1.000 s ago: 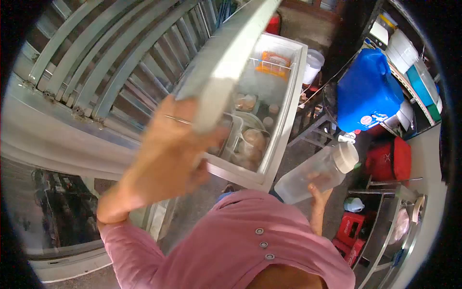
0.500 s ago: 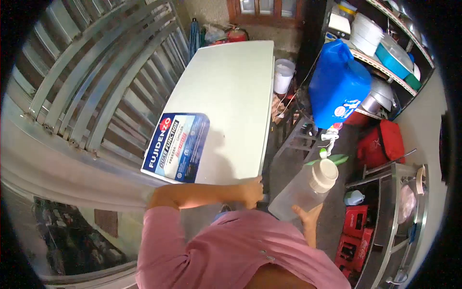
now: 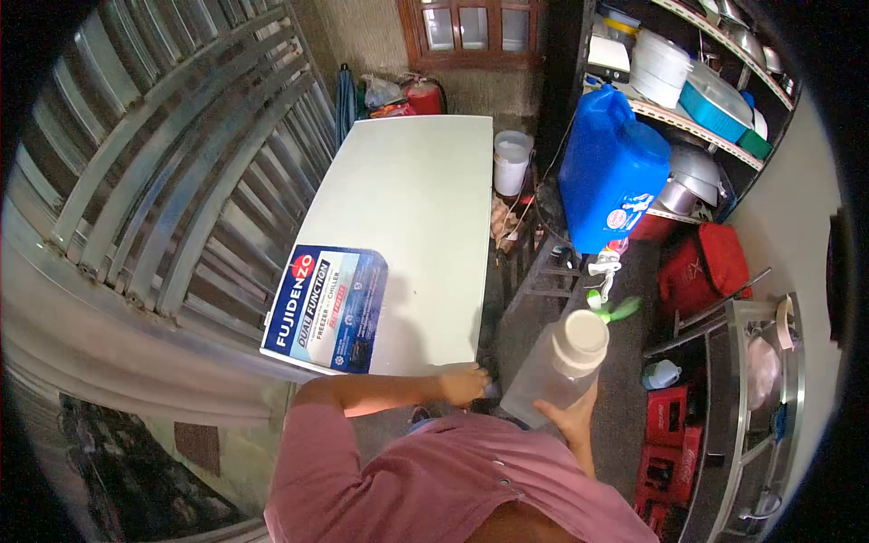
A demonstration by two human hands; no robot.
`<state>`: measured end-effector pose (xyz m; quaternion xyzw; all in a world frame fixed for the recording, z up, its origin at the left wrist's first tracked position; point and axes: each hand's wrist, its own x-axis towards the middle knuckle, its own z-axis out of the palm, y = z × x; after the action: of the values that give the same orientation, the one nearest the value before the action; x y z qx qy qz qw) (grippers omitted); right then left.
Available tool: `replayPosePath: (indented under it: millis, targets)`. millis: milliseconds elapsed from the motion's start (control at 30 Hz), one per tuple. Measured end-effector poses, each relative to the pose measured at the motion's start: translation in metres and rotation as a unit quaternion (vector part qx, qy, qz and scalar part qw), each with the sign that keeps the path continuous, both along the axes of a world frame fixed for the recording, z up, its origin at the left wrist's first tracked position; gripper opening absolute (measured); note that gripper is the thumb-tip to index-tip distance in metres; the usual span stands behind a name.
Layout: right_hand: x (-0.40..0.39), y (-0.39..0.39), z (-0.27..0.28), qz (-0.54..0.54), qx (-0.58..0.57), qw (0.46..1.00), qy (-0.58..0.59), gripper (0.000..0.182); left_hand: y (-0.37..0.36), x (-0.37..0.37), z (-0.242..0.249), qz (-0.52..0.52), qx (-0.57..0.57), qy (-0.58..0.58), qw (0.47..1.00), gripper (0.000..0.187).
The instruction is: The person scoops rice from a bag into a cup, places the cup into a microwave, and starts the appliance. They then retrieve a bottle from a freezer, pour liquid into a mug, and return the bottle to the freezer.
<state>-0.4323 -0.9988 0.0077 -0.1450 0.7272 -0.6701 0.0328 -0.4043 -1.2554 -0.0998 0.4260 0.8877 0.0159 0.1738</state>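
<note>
My right hand (image 3: 570, 414) is wrapped round the lower side of a translucent plastic bottle (image 3: 543, 376) with a wide cream lid, held tilted in front of me. My left hand (image 3: 463, 385) rests by the near right corner of a white chest freezer (image 3: 407, 217), its fingers curled; whether they grip anything is too small to tell. A blue and white Fujidenzo sticker (image 3: 328, 308) covers the freezer lid's near left corner. Just beyond the bottle, a blue jerrycan (image 3: 606, 172) with a white tap stands on a metal stand (image 3: 543, 281).
Shelves (image 3: 692, 116) with pots and tubs stand at the back right. Below them sits a red bag (image 3: 704, 267). Red crates (image 3: 665, 448) lie beside a metal rack (image 3: 738, 407) on the right. A white bucket (image 3: 512, 167) is behind the freezer's right side; a metal gate (image 3: 181, 172) lines the left.
The view has tilted up a little, so the freezer and jerrycan sit lower in view. The bottle has shifted slightly left, still in my right hand. My left hand remains by the freezer corner.
</note>
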Motion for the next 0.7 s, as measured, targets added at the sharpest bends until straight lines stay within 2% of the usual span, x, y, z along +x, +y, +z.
replayPosePath:
  millis: [67,133,167,200,233,267,333,400,467,567,700]
  targets:
    - [-0.008,-0.01,0.003,0.023,0.02,0.999,0.021,0.109,0.001,-0.001,0.052,0.011,0.028,-0.001,1.0,0.024]
    - [-0.014,-0.031,0.019,0.048,0.042,0.996,0.061,0.107,-0.016,-0.009,0.104,0.143,0.052,-0.099,0.983,0.022]
    - [-0.016,-0.043,0.027,0.058,0.052,0.994,0.082,0.106,-0.047,-0.018,0.081,0.141,0.104,-0.018,0.984,0.024]
    - [-0.017,-0.058,0.027,0.08,0.023,0.993,0.088,0.105,-0.059,-0.02,0.134,0.386,0.204,-0.152,0.887,0.023]
    - [-0.02,-0.073,0.024,0.1,-0.008,0.99,0.095,0.104,-0.075,-0.02,0.164,0.393,0.307,-0.056,0.865,0.022]
    - [-0.024,-0.087,0.024,0.121,-0.005,0.985,0.12,0.105,-0.089,-0.017,0.169,0.409,0.479,-0.009,0.777,0.033]
    - [-0.026,-0.114,0.021,0.166,0.006,0.977,0.132,0.101,-0.078,-0.008,0.228,0.341,0.513,0.077,0.784,0.044]
    - [-0.027,-0.139,0.018,0.224,-0.004,0.968,0.111,0.098,-0.079,-0.006,0.252,0.285,0.507,0.078,0.809,0.053]
    - [-0.028,-0.158,0.007,0.294,-0.047,0.953,0.057,0.094,-0.088,-0.007,0.256,0.239,0.455,-0.001,0.858,0.058]
    - [-0.025,-0.17,0.011,0.291,-0.019,0.952,0.098,0.092,-0.093,-0.002,0.244,0.234,0.476,0.014,0.848,0.057]
    - [-0.025,-0.179,0.008,0.275,-0.045,0.95,0.141,0.09,-0.091,0.009,0.24,0.295,0.504,0.046,0.81,0.05]
